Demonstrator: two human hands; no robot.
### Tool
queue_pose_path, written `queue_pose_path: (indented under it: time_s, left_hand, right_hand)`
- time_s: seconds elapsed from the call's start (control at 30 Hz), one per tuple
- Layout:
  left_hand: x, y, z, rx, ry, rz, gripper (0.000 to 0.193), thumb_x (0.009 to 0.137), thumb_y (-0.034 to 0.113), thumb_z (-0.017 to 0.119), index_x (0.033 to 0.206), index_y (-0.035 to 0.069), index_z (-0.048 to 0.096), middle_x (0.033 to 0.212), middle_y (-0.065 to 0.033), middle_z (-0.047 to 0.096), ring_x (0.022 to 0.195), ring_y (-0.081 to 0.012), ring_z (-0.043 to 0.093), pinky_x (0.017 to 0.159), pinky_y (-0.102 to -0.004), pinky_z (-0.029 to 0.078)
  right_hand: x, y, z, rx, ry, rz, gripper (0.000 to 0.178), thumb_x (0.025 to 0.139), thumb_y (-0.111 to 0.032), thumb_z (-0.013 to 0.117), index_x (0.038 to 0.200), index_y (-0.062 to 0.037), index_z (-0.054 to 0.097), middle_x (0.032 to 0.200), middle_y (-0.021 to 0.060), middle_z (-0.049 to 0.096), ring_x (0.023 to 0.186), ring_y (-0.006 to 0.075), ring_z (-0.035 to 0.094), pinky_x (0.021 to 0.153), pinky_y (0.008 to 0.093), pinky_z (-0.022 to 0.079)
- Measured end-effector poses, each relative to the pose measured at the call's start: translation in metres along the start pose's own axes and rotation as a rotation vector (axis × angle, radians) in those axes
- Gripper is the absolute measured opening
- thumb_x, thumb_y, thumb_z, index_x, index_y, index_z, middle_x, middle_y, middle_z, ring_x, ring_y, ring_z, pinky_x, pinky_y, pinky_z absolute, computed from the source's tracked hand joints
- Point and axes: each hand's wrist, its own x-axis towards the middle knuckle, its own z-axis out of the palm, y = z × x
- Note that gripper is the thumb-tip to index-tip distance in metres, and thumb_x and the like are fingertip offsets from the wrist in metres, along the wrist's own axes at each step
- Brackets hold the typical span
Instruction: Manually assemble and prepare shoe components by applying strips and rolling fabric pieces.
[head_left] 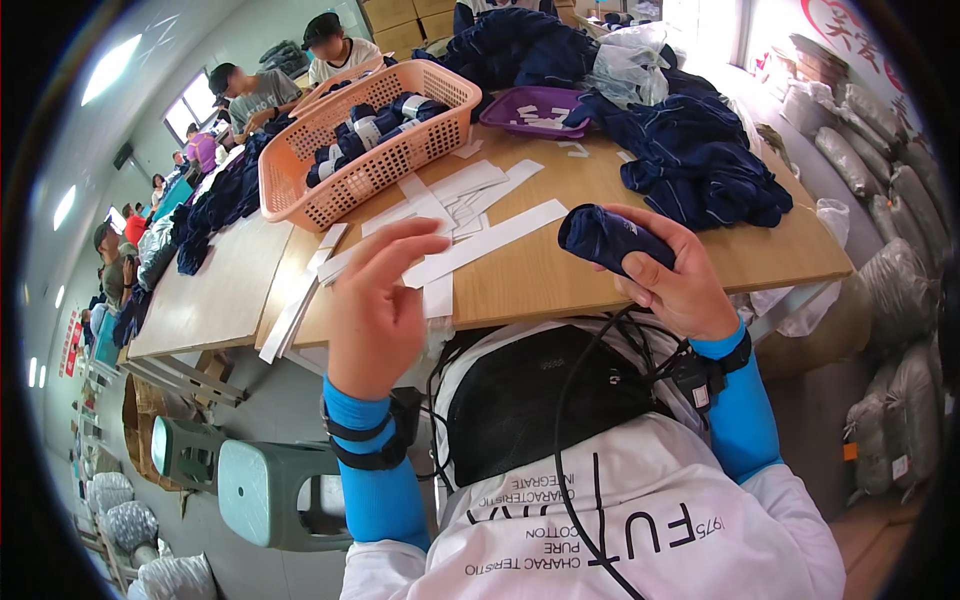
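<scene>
My right hand [670, 270] grips a tightly rolled navy garment [612, 238] above the table's front edge. The roll lies sideways, its spiral end facing left. My left hand [378, 300] is raised over the table edge with fingers apart and bent, holding nothing. Beneath and beyond it, white paper strips [490, 240] lie overlapping on the wooden table [540, 285]. A peach plastic basket [375, 165] behind them contains several navy rolls [365, 125] wrapped in white bands.
A purple tray [530, 112] with white paper pieces stands beyond the strips. Loose navy garments [690, 150] are heaped at the right and back. Green stools [275, 495] stand at lower left. Stuffed plastic bags [890, 420] line the right side. Other people sit at the far left.
</scene>
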Motion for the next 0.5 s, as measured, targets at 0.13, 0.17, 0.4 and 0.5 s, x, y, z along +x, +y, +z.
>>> queue_pose_path:
  time_s: [0.13, 0.17, 0.4, 0.5]
  left_hand:
    - [0.007, 0.015, 0.031, 0.078, -0.149, 0.218, 0.041, 0.086, -0.009, 0.059, 0.123, 0.0, 0.072, 0.134, -0.0193, 0.068, 0.128, -0.0398, 0.063, 0.112, -0.0428, 0.049]
    - [0.01, 0.013, 0.043, 0.163, -0.168, 0.263, 0.041, 0.088, -0.001, 0.066, 0.128, -0.001, 0.068, 0.135, -0.0208, 0.067, 0.129, -0.0407, 0.062, 0.113, -0.0444, 0.048]
    - [0.018, -0.002, 0.095, 0.389, -0.221, 0.197, 0.06, 0.091, 0.023, 0.079, 0.137, -0.007, 0.056, 0.135, -0.0274, 0.064, 0.125, -0.0452, 0.061, 0.109, -0.0501, 0.049]
    - [0.017, 0.004, 0.096, 0.376, -0.202, 0.252, 0.06, 0.091, 0.027, 0.08, 0.138, -0.004, 0.058, 0.132, -0.0255, 0.065, 0.12, -0.0452, 0.062, 0.103, -0.0514, 0.051]
  right_hand:
    - [-0.001, -0.004, 0.004, -0.005, 0.005, 0.002, 0.058, 0.101, -0.019, 0.077, 0.151, 0.0013, 0.056, 0.099, 0.0045, 0.069, 0.067, 0.005, 0.049, 0.06, 0.0219, 0.043]
    - [-0.001, -0.004, 0.004, -0.007, 0.0, 0.0, 0.058, 0.101, -0.019, 0.077, 0.151, 0.0013, 0.056, 0.099, 0.0045, 0.069, 0.067, 0.005, 0.049, 0.06, 0.0219, 0.043]
    - [0.0, 0.002, 0.0, 0.075, 0.002, -0.02, 0.06, 0.102, -0.02, 0.076, 0.153, 0.0007, 0.053, 0.11, 0.0139, 0.074, 0.068, 0.0044, 0.049, 0.062, 0.0204, 0.044]
    - [0.0, 0.001, -0.002, 0.082, -0.004, -0.025, 0.06, 0.102, -0.02, 0.076, 0.153, 0.0004, 0.053, 0.112, 0.0146, 0.074, 0.068, 0.0043, 0.049, 0.062, 0.0202, 0.044]
